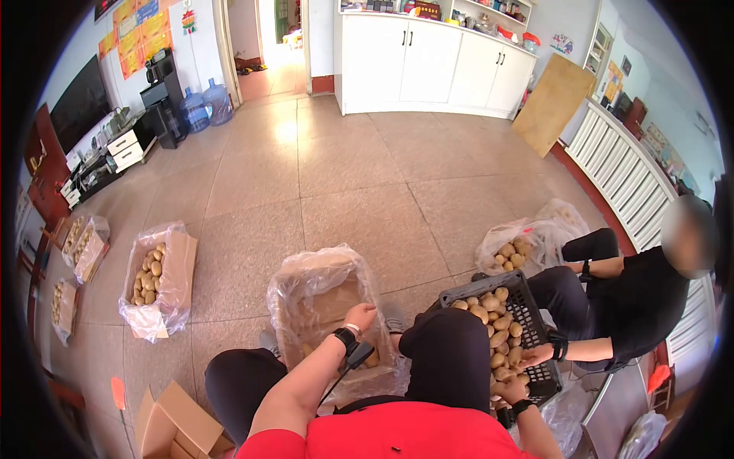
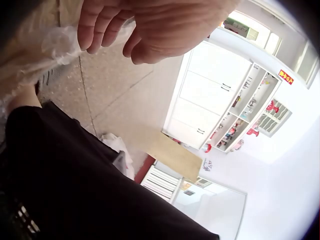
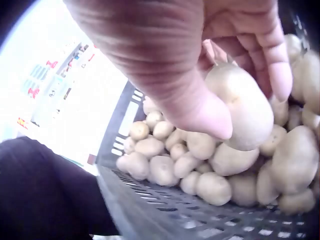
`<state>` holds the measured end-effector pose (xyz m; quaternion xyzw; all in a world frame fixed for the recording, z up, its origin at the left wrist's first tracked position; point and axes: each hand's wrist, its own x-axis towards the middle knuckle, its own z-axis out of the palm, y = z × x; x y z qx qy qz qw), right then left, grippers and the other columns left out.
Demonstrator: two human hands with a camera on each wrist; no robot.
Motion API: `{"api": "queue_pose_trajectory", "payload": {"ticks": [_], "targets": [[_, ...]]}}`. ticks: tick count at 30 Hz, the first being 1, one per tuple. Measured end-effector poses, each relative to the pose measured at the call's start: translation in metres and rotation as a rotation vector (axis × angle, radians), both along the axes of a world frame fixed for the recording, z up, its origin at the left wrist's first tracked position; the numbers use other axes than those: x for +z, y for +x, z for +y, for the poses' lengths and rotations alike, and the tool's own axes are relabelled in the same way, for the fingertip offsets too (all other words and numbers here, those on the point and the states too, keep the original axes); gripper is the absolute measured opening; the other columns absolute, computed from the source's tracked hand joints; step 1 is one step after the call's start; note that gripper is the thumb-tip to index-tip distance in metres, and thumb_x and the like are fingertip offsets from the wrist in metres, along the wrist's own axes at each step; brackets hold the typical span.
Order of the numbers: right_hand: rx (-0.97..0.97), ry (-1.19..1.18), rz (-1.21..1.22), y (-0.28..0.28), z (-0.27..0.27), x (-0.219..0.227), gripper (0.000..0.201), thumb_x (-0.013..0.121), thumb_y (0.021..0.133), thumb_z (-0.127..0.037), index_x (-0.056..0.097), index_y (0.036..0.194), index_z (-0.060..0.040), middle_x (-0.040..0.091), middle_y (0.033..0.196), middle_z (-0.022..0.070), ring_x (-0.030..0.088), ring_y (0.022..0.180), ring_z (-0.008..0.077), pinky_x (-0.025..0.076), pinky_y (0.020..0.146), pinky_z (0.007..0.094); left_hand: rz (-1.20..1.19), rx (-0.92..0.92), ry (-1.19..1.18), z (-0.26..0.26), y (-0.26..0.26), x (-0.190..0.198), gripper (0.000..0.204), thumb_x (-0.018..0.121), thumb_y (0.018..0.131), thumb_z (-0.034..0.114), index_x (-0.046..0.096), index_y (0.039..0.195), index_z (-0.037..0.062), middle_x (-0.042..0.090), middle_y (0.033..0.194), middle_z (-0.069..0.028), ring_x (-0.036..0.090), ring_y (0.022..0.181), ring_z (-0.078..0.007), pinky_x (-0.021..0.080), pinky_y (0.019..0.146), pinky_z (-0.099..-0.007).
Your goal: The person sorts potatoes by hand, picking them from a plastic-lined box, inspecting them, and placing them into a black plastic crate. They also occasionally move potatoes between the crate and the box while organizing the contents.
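Note:
My right hand [image 1: 514, 390] is at the near end of a black plastic crate [image 1: 541, 336] heaped with potatoes [image 1: 501, 336]. In the right wrist view its thumb and fingers hold one pale oval potato [image 3: 242, 112] above the others. My left hand [image 1: 361, 316] hovers over a cardboard box [image 1: 325, 279] lined with clear plastic, its fingers loosely bent and nothing in them. A few potatoes [image 1: 372, 358] lie at the near end of that box, partly hidden by my forearm. The left wrist view shows the left hand [image 2: 165, 25] near the plastic liner [image 2: 62, 45].
Another person [image 1: 642, 306] sits to the right, one hand [image 1: 537, 356] reaching into the crate. Beyond the crate lies a plastic bag [image 1: 562, 226] with potatoes. More lined boxes of potatoes [image 1: 180, 260] stand on the left floor. An open cardboard box [image 1: 183, 421] is at the near left.

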<state>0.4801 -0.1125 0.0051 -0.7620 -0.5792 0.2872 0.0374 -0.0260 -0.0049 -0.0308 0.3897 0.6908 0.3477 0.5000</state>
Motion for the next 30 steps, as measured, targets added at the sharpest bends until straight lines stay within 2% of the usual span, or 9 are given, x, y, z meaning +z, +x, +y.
{"api": "queue_pose_trajectory", "payload": {"ticks": [3,5,6,10,15,20,22,24,30], "targets": [[-0.013,0.025,0.216,0.014,0.001,0.007,0.045,0.071,0.066,-0.008,0.053,0.106,0.0022,0.061,0.089,0.0141,0.065,0.075,0.024,0.056,0.063,0.0325,-0.163,0.031,0.067,0.01,0.005,0.032,0.034,0.057,0.086,0.024,0.06,0.113,0.0028,0.064,0.091,-0.0089,0.063,0.072,-0.0151,0.053,0.059,-0.0289],[-0.308,-0.11,0.703,-0.01,0.005,0.062,0.049,0.067,0.068,-0.002,0.047,0.113,0.0019,0.06,0.089,0.0156,0.064,0.067,0.0225,0.057,0.059,0.0309,-0.231,0.037,0.092,0.016,0.008,0.049,0.033,0.056,0.088,0.023,0.058,0.114,0.003,0.063,0.093,-0.0084,0.063,0.072,-0.0156,0.054,0.062,-0.0286],[-0.256,-0.064,0.738,-0.006,0.009,0.069,0.05,0.065,0.07,-0.001,0.044,0.115,0.0012,0.061,0.09,0.0163,0.063,0.061,0.0212,0.056,0.056,0.0299,-0.308,0.024,0.087,0.017,0.01,0.062,0.033,0.056,0.089,0.023,0.056,0.116,0.0032,0.062,0.096,-0.0091,0.063,0.077,-0.0168,0.054,0.065,-0.0292],[-0.267,0.102,0.957,-0.049,0.022,0.145,0.047,0.068,0.069,0.001,0.047,0.111,0.0025,0.062,0.089,0.0138,0.064,0.069,0.0187,0.054,0.056,0.0275,-0.519,-0.029,0.102,0.009,0.027,0.126,0.036,0.055,0.091,0.025,0.053,0.12,0.0038,0.06,0.103,-0.0118,0.062,0.088,-0.0198,0.054,0.074,-0.0316],[0.041,0.249,1.114,-0.127,0.04,0.227,0.045,0.067,0.074,0.0,0.044,0.113,-0.0025,0.062,0.098,0.0121,0.063,0.085,0.0196,0.054,0.068,0.028,-0.679,-0.246,0.145,-0.008,0.055,0.186,0.039,0.054,0.092,0.029,0.05,0.123,0.0047,0.059,0.106,-0.0128,0.062,0.091,-0.0212,0.054,0.076,-0.0339],[0.32,0.273,1.059,-0.21,0.054,0.254,0.049,0.07,0.071,0.004,0.047,0.114,-0.0045,0.06,0.102,0.0102,0.061,0.092,0.0166,0.052,0.075,0.0274,-0.842,-0.5,0.126,-0.033,0.077,0.234,0.046,0.048,0.095,0.035,0.041,0.131,0.0071,0.057,0.11,-0.0119,0.062,0.093,-0.0204,0.055,0.073,-0.0324],[0.372,0.307,1.075,-0.237,0.058,0.251,0.049,0.072,0.071,0.001,0.048,0.113,-0.0047,0.061,0.1,0.0095,0.061,0.091,0.0157,0.052,0.074,0.0274,-0.876,-0.503,0.146,-0.04,0.081,0.244,0.046,0.047,0.095,0.036,0.04,0.131,0.0075,0.056,0.111,-0.0114,0.062,0.094,-0.02,0.055,0.073,-0.0323],[0.552,0.524,0.739,-0.256,0.062,0.249,0.047,0.074,0.071,-0.005,0.051,0.111,-0.0027,0.062,0.099,0.0103,0.062,0.087,0.0166,0.052,0.072,0.0275,-0.891,-0.51,0.18,-0.043,0.08,0.249,0.047,0.049,0.094,0.036,0.039,0.131,0.0078,0.054,0.115,-0.0095,0.06,0.098,-0.0181,0.055,0.074,-0.0316],[0.535,0.667,0.469,-0.268,0.066,0.241,0.04,0.075,0.071,-0.01,0.055,0.106,-0.0005,0.062,0.092,0.0114,0.063,0.08,0.0194,0.051,0.065,0.0279,-0.791,-0.34,0.154,-0.026,0.066,0.217,0.047,0.061,0.087,0.031,0.044,0.125,0.0092,0.055,0.11,-0.0075,0.058,0.097,-0.0153,0.055,0.069,-0.0294]]}}
